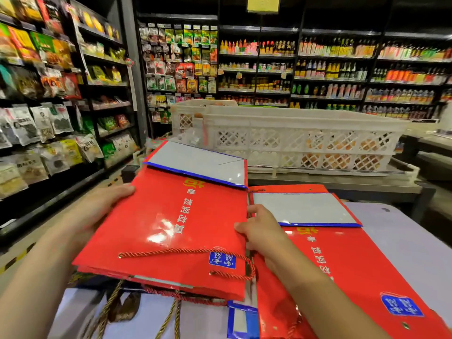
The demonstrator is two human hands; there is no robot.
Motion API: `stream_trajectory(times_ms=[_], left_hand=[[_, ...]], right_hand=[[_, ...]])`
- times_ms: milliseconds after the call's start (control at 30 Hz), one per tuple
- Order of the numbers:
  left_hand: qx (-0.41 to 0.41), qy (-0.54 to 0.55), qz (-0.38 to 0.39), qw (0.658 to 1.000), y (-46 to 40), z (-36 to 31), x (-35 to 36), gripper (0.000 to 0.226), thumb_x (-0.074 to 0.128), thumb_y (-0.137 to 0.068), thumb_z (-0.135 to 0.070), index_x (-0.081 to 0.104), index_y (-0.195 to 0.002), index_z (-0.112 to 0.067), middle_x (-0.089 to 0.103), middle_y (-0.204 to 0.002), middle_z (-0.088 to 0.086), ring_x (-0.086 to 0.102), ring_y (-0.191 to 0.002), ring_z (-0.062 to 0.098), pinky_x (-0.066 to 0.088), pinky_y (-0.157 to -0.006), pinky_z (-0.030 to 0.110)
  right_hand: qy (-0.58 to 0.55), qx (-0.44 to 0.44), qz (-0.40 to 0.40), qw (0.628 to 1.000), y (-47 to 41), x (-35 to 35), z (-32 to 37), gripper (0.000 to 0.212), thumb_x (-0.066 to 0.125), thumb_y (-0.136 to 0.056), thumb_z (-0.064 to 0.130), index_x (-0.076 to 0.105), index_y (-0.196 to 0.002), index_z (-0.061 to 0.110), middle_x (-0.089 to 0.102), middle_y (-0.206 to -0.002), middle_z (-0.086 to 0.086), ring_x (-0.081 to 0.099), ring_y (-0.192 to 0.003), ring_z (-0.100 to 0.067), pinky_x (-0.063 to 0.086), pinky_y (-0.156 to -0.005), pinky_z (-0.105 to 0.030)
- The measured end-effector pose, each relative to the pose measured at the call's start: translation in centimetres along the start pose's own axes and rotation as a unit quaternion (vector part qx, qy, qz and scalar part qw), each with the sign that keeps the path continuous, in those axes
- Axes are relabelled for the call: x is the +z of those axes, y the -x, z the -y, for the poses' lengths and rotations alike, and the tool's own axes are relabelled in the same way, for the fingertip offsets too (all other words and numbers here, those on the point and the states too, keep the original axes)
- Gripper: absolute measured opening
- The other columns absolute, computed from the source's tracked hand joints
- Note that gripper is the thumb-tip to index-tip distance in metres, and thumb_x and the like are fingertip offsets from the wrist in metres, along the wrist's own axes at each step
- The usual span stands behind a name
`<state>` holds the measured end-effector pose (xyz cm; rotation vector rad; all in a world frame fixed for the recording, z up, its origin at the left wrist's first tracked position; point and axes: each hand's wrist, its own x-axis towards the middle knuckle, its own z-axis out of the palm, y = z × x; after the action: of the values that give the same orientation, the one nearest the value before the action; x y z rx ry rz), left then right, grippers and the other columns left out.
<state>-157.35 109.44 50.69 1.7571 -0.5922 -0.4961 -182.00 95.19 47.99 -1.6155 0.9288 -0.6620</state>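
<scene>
A flat, folded red gift bag (pixel 171 221) with a red rope handle and white lettering is lifted at the middle of the view. My left hand (pixel 102 204) holds its left edge, thumb on top. My right hand (pixel 261 231) pinches its right edge. The bag's grey, blue-edged bottom flap (pixel 198 165) points away from me. A second flat red gift bag (pixel 342 260) of the same kind lies on the pale table (pixel 411 245) at the right, partly under my right forearm. More bags with gold rope handles (pixel 110 309) lie below the lifted one.
White plastic lattice crates (pixel 303 140) holding orange-brown goods stand on a metal counter behind the table. Shelves of snack packets (pixel 44 123) line the left aisle. Bottle shelves (pixel 337 77) fill the back wall. The floor aisle runs along the left.
</scene>
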Motion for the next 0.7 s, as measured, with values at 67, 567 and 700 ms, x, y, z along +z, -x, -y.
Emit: stream_trajectory(times_ms=[67,567,700], left_hand=[[-0.012,-0.009,0.007,1.000,-0.2,2.0,-0.8,0.029,0.059,-0.093,-0.021,0.063,-0.118,-0.006,0.070,-0.071,-0.004,0.062,-0.047,-0.001,0.048,-0.056,0.023],[0.051,-0.235,-0.055,0.969,-1.9,7.4,-0.5,0.009,0.069,-0.087,-0.025,0.077,-0.087,-0.023,0.073,-0.090,0.005,0.064,-0.081,0.020,0.050,-0.080,0.035],[0.046,-0.232,-0.043,0.971,-2.6,7.9,-0.6,0.006,0.069,-0.087,-0.026,0.076,-0.086,-0.026,0.072,-0.093,0.003,0.065,-0.092,0.024,0.049,-0.091,0.042]], right_hand=[[0.045,0.002,0.008,0.999,-0.7,0.8,0.1,0.028,0.058,-0.086,-0.005,0.044,-0.083,0.019,0.051,-0.073,0.000,0.049,-0.058,-0.011,0.038,-0.043,-0.016],[0.320,0.067,0.037,0.944,-2.3,5.0,-0.7,0.011,0.052,-0.091,0.019,0.050,-0.094,0.008,0.055,-0.104,-0.012,0.056,-0.094,-0.027,0.038,-0.062,-0.025],[0.383,0.056,0.018,0.922,-2.9,5.6,-1.0,0.025,0.052,-0.090,0.022,0.054,-0.110,0.007,0.049,-0.127,-0.020,0.052,-0.108,-0.031,0.040,-0.077,-0.030]])
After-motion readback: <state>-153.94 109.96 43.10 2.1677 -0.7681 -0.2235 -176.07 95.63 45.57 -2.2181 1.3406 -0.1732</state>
